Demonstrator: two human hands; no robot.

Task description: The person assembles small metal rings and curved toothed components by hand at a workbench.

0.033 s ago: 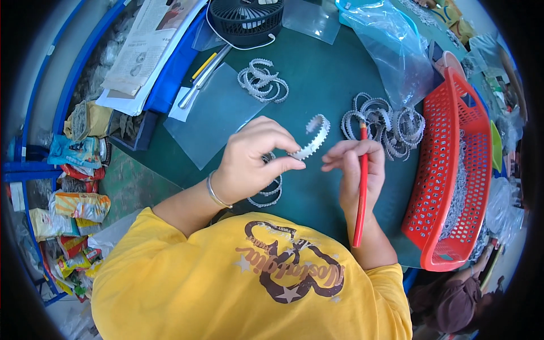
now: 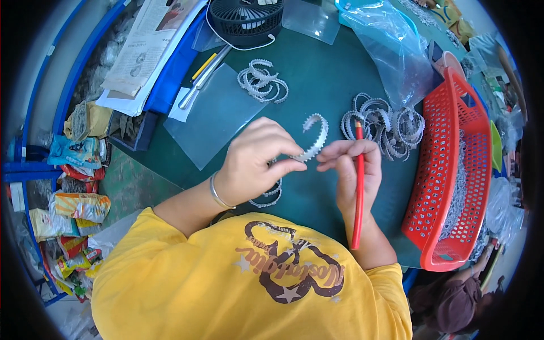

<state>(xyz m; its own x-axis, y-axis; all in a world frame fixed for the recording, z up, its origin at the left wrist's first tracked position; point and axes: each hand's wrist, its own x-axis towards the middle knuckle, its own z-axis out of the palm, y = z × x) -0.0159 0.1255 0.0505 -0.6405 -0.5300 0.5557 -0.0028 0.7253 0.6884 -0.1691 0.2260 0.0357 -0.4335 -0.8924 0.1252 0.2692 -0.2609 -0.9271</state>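
My left hand point(image 2: 255, 158) pinches one end of a curved, silver-grey band with toothed edges point(image 2: 321, 139), shaped like an open bracelet. The band's free end curls upward above the table. Close by on the right, the fingertips of my right hand point(image 2: 361, 167) come near the band's lower side; whether they touch it I cannot tell. A long red pencil point(image 2: 357, 209) is held in my right hand, its tip pointing away from me. Beneath my left wrist, more toothed bands point(image 2: 271, 197) are partly hidden. Another pile of them point(image 2: 382, 122) lies beyond my right hand.
Further bands point(image 2: 263, 82) lie by a clear plastic sheet point(image 2: 212, 122) on the green table. A red perforated basket point(image 2: 416, 215) stands at the right, a black fan point(image 2: 246, 22) at the far side. Plastic bags point(image 2: 391, 56) lie far right; newspapers point(image 2: 139, 51) at the left.
My right hand has moved slightly left, closer to the band, carrying the pencil with it. The band has turned a little in my left fingers.
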